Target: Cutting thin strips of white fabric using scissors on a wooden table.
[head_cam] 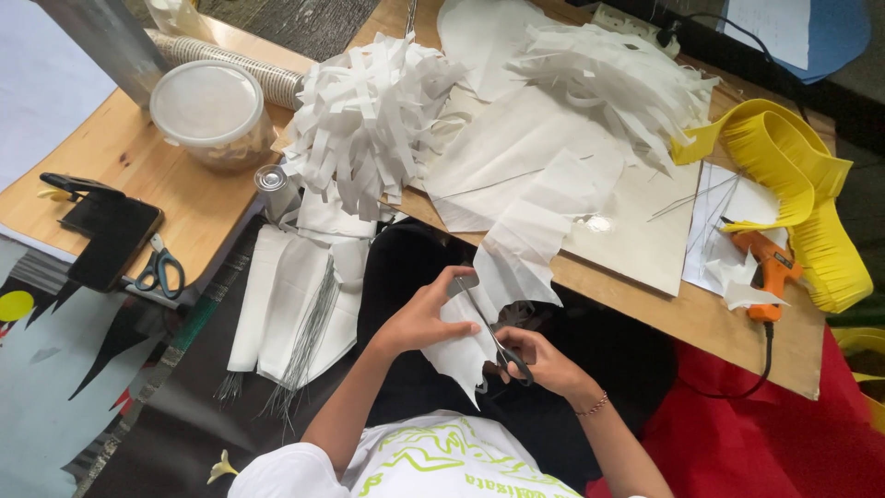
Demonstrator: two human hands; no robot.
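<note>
My left hand (426, 314) pinches a folded strip of white paper (516, 258) that runs from my lap up onto the wooden table (691, 309). My right hand (544, 360) grips black-handled scissors (498, 337), whose blades point up into the paper beside my left fingers. The paper's lower edge is cut into jagged points. Both hands work over my lap, just in front of the table edge.
Heaps of white paper fringe (369, 120) and yellow fringe (793, 175) lie on the table. An orange glue gun (770, 272) sits at the right, thin wires (304, 341) on white paper at the left. A lidded plastic tub (207, 106), phone (111, 240) and spare scissors (161, 267) lie far left.
</note>
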